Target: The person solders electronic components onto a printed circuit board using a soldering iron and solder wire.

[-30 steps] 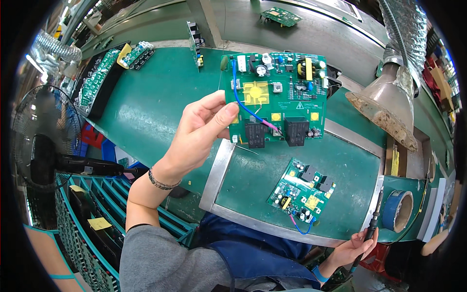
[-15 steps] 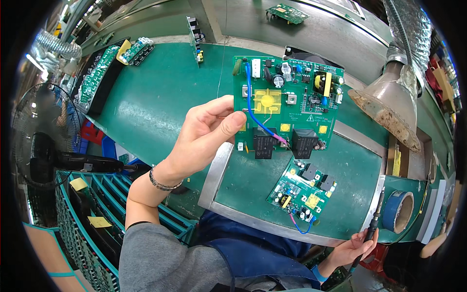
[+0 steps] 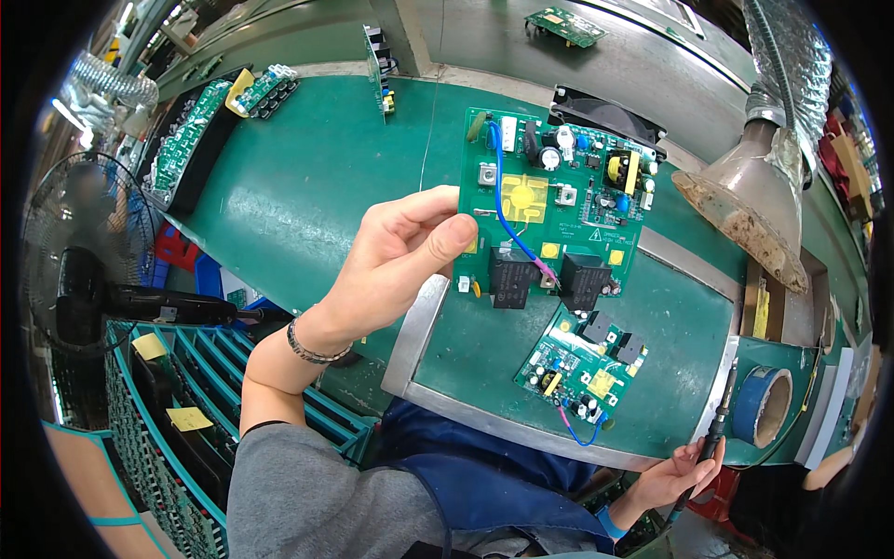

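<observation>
Pinched at its left edge between thumb and fingers, a green circuit board (image 3: pixel 582 177) is held up by my left hand (image 3: pixel 400 252) above the bench. The board carries two black block-shaped relays, a yellow taped square and a blue wire with a pink sleeve. Low at the right, my right hand (image 3: pixel 684 480) is closed around a soldering iron (image 3: pixel 714 433), its tip pointing upward. Below the raised board, a second circuit board (image 3: pixel 568 359) of similar make lies on the green mat, its blue wire looping off the near edge.
A fume hood (image 3: pixel 745 205) with a flexible duct hangs at the right, near a roll of blue tape (image 3: pixel 762 405). A small black fan (image 3: pixel 615 116) sits behind the held board. At left are a black tray of boards (image 3: pixel 191 154), a desk fan (image 3: pixel 84 270) and a teal rack (image 3: pixel 205 373).
The held board has turned slightly, and its left edge has shifted a little to the right. My right hand and the soldering iron have stayed in place.
</observation>
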Demonstrator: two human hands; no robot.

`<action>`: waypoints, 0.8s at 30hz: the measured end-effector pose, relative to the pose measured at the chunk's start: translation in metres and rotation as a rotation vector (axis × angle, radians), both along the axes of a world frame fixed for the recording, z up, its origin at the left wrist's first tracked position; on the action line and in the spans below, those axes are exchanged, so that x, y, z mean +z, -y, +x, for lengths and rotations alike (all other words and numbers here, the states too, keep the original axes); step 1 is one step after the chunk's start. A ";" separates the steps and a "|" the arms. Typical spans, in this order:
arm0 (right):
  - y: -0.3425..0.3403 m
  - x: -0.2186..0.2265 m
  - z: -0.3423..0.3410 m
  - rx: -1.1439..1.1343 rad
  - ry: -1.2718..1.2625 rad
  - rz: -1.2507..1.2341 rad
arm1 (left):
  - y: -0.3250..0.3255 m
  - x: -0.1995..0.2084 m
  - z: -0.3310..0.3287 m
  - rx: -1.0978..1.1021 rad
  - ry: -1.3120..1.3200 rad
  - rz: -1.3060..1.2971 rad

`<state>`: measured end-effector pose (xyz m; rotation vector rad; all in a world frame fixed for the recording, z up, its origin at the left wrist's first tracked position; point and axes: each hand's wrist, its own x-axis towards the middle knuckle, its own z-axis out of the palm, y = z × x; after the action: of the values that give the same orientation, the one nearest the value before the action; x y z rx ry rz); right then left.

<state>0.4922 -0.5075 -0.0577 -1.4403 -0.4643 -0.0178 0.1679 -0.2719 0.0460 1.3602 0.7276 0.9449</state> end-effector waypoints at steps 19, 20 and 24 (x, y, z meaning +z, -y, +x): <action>0.004 -0.003 0.002 0.047 -0.016 0.015 | 0.001 -0.003 0.004 0.084 0.018 0.007; 0.004 -0.003 0.003 0.043 -0.010 0.007 | 0.001 -0.002 0.005 0.068 0.009 -0.002; 0.006 -0.005 0.004 0.043 0.006 -0.001 | 0.001 0.001 0.006 0.066 0.026 -0.040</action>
<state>0.4964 -0.5135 -0.0630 -1.4312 -0.5004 0.0127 0.1743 -0.2730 0.0475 1.2931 0.7714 0.9934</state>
